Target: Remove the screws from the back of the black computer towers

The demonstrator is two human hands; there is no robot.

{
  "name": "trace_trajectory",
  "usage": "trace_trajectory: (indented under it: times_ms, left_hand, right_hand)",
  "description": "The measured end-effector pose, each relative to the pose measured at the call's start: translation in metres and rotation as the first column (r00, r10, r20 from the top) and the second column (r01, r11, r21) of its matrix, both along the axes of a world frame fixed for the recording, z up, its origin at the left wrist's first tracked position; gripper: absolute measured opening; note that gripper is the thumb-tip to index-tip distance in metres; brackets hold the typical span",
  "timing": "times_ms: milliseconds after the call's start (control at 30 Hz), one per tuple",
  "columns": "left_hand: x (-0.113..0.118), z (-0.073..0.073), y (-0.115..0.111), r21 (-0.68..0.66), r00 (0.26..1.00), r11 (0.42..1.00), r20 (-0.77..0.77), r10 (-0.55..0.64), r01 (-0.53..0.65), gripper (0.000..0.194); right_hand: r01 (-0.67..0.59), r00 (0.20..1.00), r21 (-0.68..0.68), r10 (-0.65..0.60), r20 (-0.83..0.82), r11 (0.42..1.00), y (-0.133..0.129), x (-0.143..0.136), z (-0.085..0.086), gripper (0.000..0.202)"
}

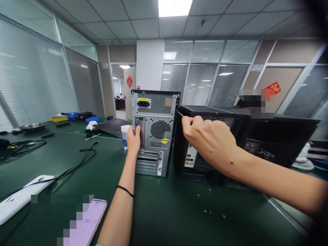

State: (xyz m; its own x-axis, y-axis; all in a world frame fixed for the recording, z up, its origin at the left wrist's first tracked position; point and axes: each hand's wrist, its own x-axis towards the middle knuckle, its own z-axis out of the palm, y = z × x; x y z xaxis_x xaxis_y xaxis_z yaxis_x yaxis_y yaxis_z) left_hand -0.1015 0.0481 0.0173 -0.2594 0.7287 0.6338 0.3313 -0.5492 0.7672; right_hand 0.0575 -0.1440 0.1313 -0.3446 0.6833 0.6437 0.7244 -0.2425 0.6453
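A computer tower (159,136) stands upright on the green table, its metal rear panel with fan grille and power socket facing me. My left hand (134,140) grips the left edge of that panel, thumb on the ports and the other fingers hidden round the side. To the right of the tower my right hand (205,135) is closed in a pinch on a thin metal rod (180,113), whose tip points at the tower's upper right edge. What the rod belongs to is hidden in the fist. Behind this hand stands a second, black computer case (189,136).
Another black case (284,136) stands at the right, a person's head partly visible behind it. A paper cup (125,131), a black panel (115,127), cables (77,165), a metal bowl (32,127), a phone (98,215) and a white power strip (28,194) lie leftward.
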Motion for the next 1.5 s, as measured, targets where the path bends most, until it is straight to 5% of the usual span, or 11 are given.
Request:
trace_trajectory:
  times_ms: [200,467,900,1200,1500]
  left_hand:
    - [0.0,0.001,0.0,0.005,1.0,1.0,-0.009,0.0,0.0,0.028]
    - [0.0,0.0,0.002,-0.009,1.0,1.0,-0.005,0.002,-0.002,0.029]
    - [0.0,0.001,0.001,-0.003,1.0,1.0,0.007,-0.022,0.022,0.029]
    - [0.002,0.0,0.0,-0.014,1.0,1.0,0.012,-0.019,0.019,0.028]
    - [0.0,0.002,-0.001,-0.006,1.0,1.0,0.007,-0.012,0.012,0.027]
  right_hand:
    - [-0.099,0.994,0.113,0.094,0.048,0.989,0.002,-0.005,0.004,0.023]
    - [0.023,1.0,0.041,-0.024,0.018,0.999,0.005,-0.01,0.006,0.024]
    - [0.003,0.99,0.055,-0.011,0.143,0.998,0.007,-0.006,0.017,0.021]
    - [-0.011,0.997,0.083,0.005,0.076,0.997,0.007,0.002,0.004,0.019]
    - [-0.023,0.981,0.058,0.012,0.195,0.998,0.009,0.001,0.0,0.023]
